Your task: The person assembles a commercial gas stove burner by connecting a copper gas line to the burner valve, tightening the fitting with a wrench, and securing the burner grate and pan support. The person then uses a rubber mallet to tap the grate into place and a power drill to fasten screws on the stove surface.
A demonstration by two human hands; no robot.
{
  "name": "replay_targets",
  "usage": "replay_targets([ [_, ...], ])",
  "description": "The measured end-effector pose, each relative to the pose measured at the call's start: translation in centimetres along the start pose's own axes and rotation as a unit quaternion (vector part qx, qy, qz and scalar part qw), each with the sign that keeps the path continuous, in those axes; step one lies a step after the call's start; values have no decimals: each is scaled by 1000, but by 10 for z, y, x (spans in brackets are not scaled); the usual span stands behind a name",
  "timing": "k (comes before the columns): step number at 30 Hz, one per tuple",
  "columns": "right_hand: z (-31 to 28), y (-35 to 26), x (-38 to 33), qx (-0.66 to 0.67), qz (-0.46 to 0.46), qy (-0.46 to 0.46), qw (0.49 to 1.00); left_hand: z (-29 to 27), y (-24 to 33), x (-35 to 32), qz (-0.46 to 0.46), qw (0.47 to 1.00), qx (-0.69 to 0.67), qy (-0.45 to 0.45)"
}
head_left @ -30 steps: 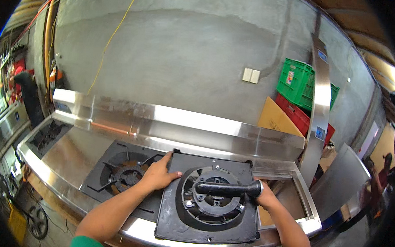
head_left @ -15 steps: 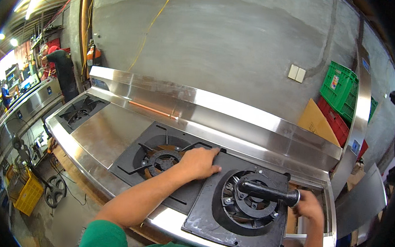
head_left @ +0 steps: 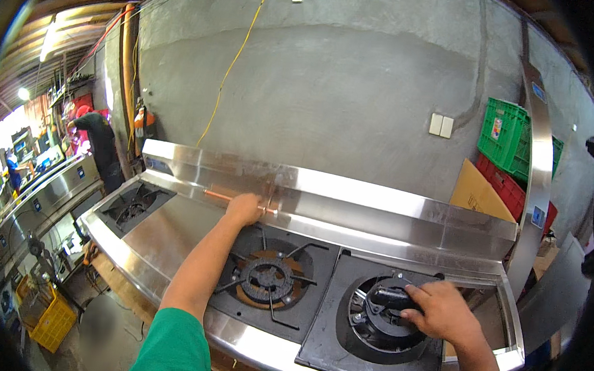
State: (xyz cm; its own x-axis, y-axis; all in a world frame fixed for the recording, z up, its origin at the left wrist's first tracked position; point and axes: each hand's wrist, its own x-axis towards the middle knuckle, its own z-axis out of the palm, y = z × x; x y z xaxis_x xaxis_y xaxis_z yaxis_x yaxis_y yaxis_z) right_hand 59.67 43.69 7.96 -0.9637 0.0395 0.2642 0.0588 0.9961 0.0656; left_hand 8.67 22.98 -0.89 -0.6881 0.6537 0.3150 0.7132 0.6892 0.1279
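The left hand (head_left: 244, 209) covered the copper tube (head_left: 217, 195), which lay lengthwise along the backsplash (head_left: 361, 197); its grip could not be determined. The right hand (head_left: 444, 311) held the black burner pipe (head_left: 392, 298).

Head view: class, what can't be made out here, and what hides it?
All in the head view:
1. Whether the left hand has a grip on the copper tube: its own back hides the fingers.
2. The black pipe's outer end: covered by the right hand.
3. The black burner plate's downward face: turned away.
4. The co-worker's hands: too small.
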Motion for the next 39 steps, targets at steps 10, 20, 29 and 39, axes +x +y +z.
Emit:
replay_targets([
  [10,25,-42,7,-66,184,64,979,35,-12,16,82,996,-29,19],
  [20,-40,-88,49,98,107,184,972,-132,138,-55,300,868,-353,179],
  [29,-99,-122,84,213,-48,211,953,-189,160,-138,460,750,-471,58],
  [39,-96,-127,74,171,-109,253,946,-206,149,-147,481,770,-419,21],
])
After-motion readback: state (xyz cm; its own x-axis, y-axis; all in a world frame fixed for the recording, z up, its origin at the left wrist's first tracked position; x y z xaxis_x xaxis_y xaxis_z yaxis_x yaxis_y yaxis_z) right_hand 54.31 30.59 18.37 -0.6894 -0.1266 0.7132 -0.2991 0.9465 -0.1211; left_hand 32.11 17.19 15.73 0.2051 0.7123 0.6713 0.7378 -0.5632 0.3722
